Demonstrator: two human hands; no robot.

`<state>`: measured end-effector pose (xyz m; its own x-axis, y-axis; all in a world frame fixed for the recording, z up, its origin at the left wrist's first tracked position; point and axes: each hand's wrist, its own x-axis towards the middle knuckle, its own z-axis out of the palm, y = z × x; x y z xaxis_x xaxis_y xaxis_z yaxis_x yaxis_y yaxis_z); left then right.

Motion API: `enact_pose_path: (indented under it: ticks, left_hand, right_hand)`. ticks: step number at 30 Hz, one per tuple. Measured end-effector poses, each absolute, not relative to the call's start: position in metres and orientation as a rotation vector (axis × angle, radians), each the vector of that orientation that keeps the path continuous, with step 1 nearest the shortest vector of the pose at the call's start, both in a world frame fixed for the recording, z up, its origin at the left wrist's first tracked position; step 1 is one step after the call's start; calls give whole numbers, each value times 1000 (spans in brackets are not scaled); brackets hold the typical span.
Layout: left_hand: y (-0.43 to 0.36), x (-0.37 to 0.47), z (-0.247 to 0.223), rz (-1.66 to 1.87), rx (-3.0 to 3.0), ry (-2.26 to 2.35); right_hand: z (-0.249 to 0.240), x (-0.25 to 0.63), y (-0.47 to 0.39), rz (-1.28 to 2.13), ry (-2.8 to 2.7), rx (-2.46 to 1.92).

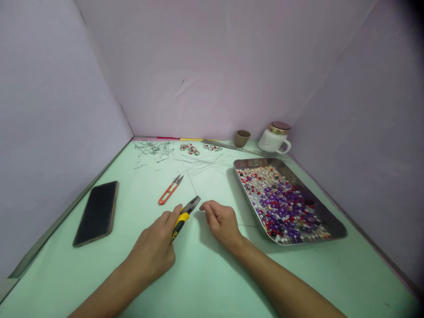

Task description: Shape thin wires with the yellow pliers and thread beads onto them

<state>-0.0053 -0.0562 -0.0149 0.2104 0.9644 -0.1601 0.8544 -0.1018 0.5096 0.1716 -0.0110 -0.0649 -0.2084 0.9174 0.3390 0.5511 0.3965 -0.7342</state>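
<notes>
My left hand (155,243) is wrapped round the yellow and black handles of a pair of pliers (181,221), their jaws pointing up and to the right. A thin wire (192,183) runs from the jaw tips away toward the back. Just right of the jaws, my right hand (221,223) is closed in a pinch; what lies between its fingertips is too small to make out. Orange thread snips (170,190) lie beyond the pliers. Past my right hand stands a metal tray (313,183) of purple, red, white and pearly beads (281,203).
A phone (96,214) lies at the left. Along the back are wire scraps (154,149), beaded pieces (189,149), loose wires (202,163), a bundle of long wires (225,145), a small brown cup (242,138) and a lidded white mug (272,140). Partition walls enclose the table.
</notes>
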Motion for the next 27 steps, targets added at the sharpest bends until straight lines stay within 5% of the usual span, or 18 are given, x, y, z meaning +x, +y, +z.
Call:
enact_pose_path:
  ticks: [10,23,27]
  left_hand:
    - [-54,-14,-5,512,757,676]
    - [-55,-2,-16,92,2191,1906]
    - [-56,-2,-18,204,2145,1871]
  right_hand:
    - [-61,172,-13,532,-1853,-1080]
    - [-66,170,-10,451,-1889,-1260]
    - [-65,169,-9,462,-1858,-1254]
